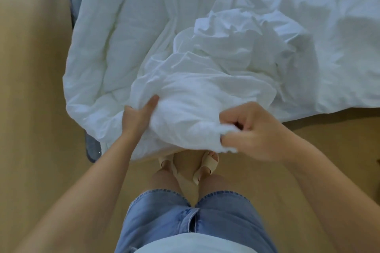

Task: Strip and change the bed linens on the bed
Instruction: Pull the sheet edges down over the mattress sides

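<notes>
presently both hands grip the bunched white sheet (191, 96) over the floor (30, 109): left hand (136, 116) clutching its edge, right hand (249, 129) pinching a fold.

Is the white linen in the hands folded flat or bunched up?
Bunched up: the white linen lies in crumpled heaps, gripped by the left hand and right hand.

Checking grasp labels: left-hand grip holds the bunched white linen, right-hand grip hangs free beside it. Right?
One error: the right-hand grip is not free; its fingers pinch the near edge of the white linen. The left-hand grip does hold the bunch, as stated. The head view shows both.
</notes>
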The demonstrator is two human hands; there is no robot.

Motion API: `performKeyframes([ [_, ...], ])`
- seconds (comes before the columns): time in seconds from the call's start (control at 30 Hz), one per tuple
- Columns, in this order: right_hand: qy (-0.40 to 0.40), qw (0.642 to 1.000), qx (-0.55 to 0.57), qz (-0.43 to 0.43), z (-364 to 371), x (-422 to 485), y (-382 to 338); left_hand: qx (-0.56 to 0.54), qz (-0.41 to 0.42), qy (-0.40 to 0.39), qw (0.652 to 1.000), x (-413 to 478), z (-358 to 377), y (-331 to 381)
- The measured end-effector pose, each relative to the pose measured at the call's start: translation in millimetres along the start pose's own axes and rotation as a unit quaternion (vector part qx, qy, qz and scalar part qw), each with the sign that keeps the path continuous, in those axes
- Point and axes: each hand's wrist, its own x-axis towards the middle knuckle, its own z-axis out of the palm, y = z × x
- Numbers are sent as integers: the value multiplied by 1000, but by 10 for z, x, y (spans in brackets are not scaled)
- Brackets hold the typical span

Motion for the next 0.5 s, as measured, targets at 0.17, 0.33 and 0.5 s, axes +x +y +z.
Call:
performKeyframes([
  [0.17, -205, 974, 67, 72, 703, -436, -102, 3, 26, -20, 999, 285, -148, 227],
  [0.33, -111, 982, 96, 116, 1558, -243, -86, 6, -69, -87, 994, -138, -62, -142],
  [0.5, -42, 990, 64, 115, 2338, 58, -170, -146, -241, -302, 911, -912, -786, -448],
])
